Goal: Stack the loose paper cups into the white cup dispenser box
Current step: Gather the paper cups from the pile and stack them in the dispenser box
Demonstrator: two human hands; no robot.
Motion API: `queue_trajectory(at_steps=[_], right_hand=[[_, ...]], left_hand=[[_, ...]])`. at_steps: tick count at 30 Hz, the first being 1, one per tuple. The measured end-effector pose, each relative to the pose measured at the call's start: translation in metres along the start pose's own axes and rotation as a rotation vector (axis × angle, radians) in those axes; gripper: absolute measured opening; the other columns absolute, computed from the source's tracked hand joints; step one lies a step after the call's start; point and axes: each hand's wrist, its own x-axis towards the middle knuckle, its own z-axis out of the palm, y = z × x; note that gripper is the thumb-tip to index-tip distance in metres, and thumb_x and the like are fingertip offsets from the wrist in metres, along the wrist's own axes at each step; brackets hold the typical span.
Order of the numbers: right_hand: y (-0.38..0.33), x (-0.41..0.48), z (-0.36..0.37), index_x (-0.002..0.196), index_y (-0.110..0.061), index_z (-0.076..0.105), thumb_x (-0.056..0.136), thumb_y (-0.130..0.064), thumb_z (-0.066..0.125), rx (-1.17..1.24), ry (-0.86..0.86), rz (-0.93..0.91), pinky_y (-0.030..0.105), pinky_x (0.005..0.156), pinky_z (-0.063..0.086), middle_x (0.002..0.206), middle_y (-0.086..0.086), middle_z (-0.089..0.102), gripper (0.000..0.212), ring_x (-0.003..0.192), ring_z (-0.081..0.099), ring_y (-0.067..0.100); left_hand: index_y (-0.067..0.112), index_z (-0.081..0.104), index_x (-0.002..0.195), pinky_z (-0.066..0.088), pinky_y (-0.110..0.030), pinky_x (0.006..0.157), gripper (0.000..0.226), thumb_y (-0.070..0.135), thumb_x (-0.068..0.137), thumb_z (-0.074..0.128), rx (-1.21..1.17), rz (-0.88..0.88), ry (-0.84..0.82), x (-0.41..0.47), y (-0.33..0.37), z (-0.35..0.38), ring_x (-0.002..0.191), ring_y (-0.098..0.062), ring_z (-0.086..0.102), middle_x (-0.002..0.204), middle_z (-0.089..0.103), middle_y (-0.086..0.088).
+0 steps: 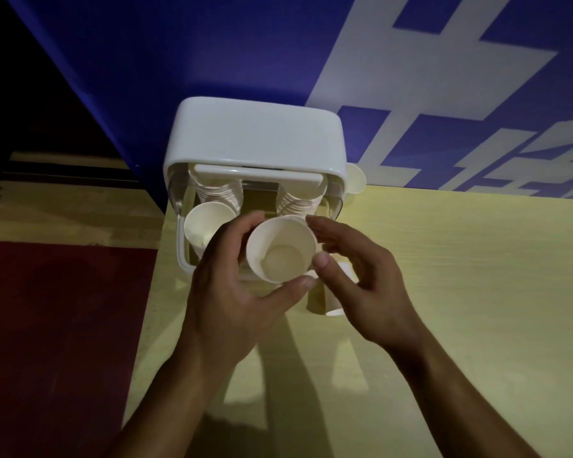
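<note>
- Blue wall panel with large white characters (212, 61), filling the far side of the scene.
- Pale yellow wood-grain table (460, 292), spread from the middle to the right, reaching up to the panel.
- Dark red floor area (63, 325), to the left of the table, lower down.
- White plastic cup dispenser box with rounded corners (255, 137), at the far left part of the table against the panel, open side facing near.
- Left hand (225, 292), just near of the box, fingers and thumb curled round the held cup from the left and near sides.
- Right hand (371, 285), beside it, half open, thumb tip on the cup's right rim, fingers nearly straight over the far rim in a loose pinch.
- Left stack of nested paper cups (217, 193) and right stack of nested paper cups (298, 201), side by side inside the box, mouths facing near.
- Single white paper cup (282, 249), between both hands, mouth toward the camera, just in front of the right stack.
- Loose paper cup on its side (325, 302), on the table under the hands.
- Another paper cup (356, 180), half hidden at the box's right edge.
</note>
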Motion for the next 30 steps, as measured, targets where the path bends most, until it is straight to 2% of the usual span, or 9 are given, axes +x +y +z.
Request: queue_trajectory(at_steps=[5,7,12,15,17,20,22,25,30], right_hand=[[-0.005,0.012,-0.009,0.132,-0.044,0.061,0.103,-0.024,0.060,0.090,0.038,-0.003,0.053,0.104,0.051,0.135,-0.012,0.068,0.035,0.128,0.062,0.020],[0.001,0.017,-0.008,0.131,-0.048,0.060,0.104,-0.022,0.060,0.101,0.046,0.016,0.052,0.104,0.051,0.135,-0.014,0.067,0.037,0.128,0.062,0.018],[0.028,0.021,0.000,0.140,-0.040,0.056,0.104,-0.030,0.060,0.032,0.041,0.081,0.044,0.109,0.049,0.140,-0.021,0.062,0.038,0.135,0.055,0.004],[0.041,0.020,0.006,0.142,-0.038,0.054,0.104,-0.031,0.059,-0.034,0.027,0.083,0.031,0.110,0.047,0.139,-0.027,0.059,0.039,0.133,0.052,-0.005],[0.049,0.019,0.009,0.143,-0.034,0.055,0.104,-0.032,0.059,-0.085,0.024,0.079,0.021,0.107,0.045,0.139,-0.027,0.058,0.040,0.132,0.051,-0.008],[0.059,0.018,0.015,0.144,-0.027,0.057,0.103,-0.030,0.061,-0.169,0.029,0.065,0.010,0.100,0.040,0.135,-0.025,0.058,0.041,0.126,0.050,-0.013],[0.063,0.018,0.018,0.145,-0.025,0.057,0.104,-0.030,0.060,-0.195,0.024,0.072,0.011,0.100,0.040,0.137,-0.019,0.060,0.041,0.126,0.051,-0.011],[0.066,0.019,0.018,0.147,-0.026,0.055,0.106,-0.030,0.058,-0.211,0.024,0.090,0.017,0.101,0.043,0.139,-0.012,0.062,0.042,0.127,0.054,-0.002],[0.066,0.018,0.014,0.148,-0.026,0.056,0.105,-0.037,0.055,-0.251,0.008,0.107,0.021,0.102,0.045,0.140,-0.011,0.063,0.044,0.127,0.055,0.001]], left_hand=[[0.022,0.055,0.140,0.057,-0.042,0.097,0.082,0.053,0.072,0.089,-0.037,0.077,0.014,0.029,0.007,0.016,0.126,-0.017,0.062,0.134,0.065,0.008],[0.021,0.056,0.141,0.056,-0.038,0.097,0.084,0.056,0.072,0.088,-0.014,0.080,0.011,0.035,0.003,0.021,0.124,-0.015,0.062,0.133,0.066,0.009],[0.024,0.056,0.142,0.050,-0.023,0.095,0.085,0.057,0.070,0.087,0.058,0.012,-0.013,0.039,-0.013,0.029,0.120,-0.009,0.060,0.131,0.066,0.013],[0.027,0.055,0.144,0.042,-0.007,0.091,0.084,0.052,0.071,0.090,0.110,-0.040,-0.053,0.039,-0.024,0.033,0.121,-0.006,0.058,0.133,0.065,0.013],[0.028,0.053,0.147,0.038,-0.001,0.089,0.086,0.050,0.073,0.090,0.149,-0.067,-0.083,0.039,-0.031,0.035,0.125,-0.006,0.055,0.138,0.063,0.011],[0.027,0.050,0.151,0.041,-0.014,0.093,0.087,0.048,0.075,0.089,0.193,-0.088,-0.118,0.039,-0.039,0.038,0.127,-0.011,0.054,0.141,0.062,0.006],[0.028,0.049,0.152,0.041,-0.023,0.095,0.087,0.048,0.077,0.088,0.209,-0.106,-0.136,0.040,-0.042,0.040,0.128,-0.014,0.054,0.142,0.062,0.005],[0.030,0.049,0.151,0.041,-0.024,0.092,0.085,0.048,0.078,0.087,0.224,-0.120,-0.146,0.043,-0.046,0.042,0.126,-0.014,0.054,0.139,0.062,0.007],[0.027,0.046,0.152,0.039,-0.023,0.093,0.088,0.048,0.078,0.087,0.260,-0.109,-0.168,0.044,-0.045,0.045,0.129,-0.015,0.052,0.144,0.059,0.005]])
